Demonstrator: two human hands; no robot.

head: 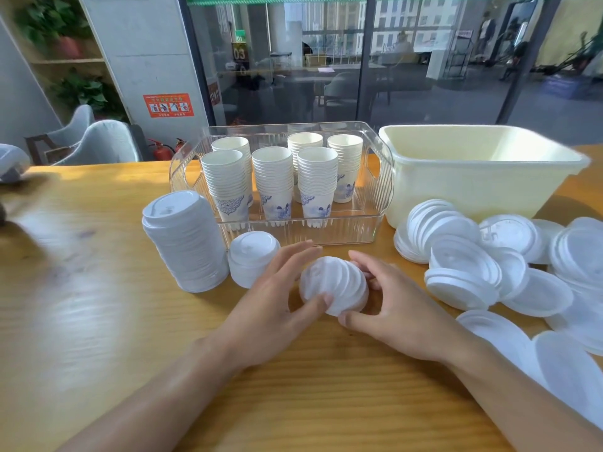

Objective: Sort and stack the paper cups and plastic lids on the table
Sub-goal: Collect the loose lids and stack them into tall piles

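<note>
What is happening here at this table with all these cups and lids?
A person is sorting white plastic lids. Both hands, the left hand and the right hand, hold a small bunch of lids between them, just above the wooden table. To the left stand a tall lid stack and a short lid stack. The paper cups already sit stacked in a clear bin. Many loose lids lie unsorted on the right, before a cream tub.

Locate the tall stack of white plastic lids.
The tall stack of white plastic lids stands left of centre on the wooden table, beside the clear plastic bin.
</note>
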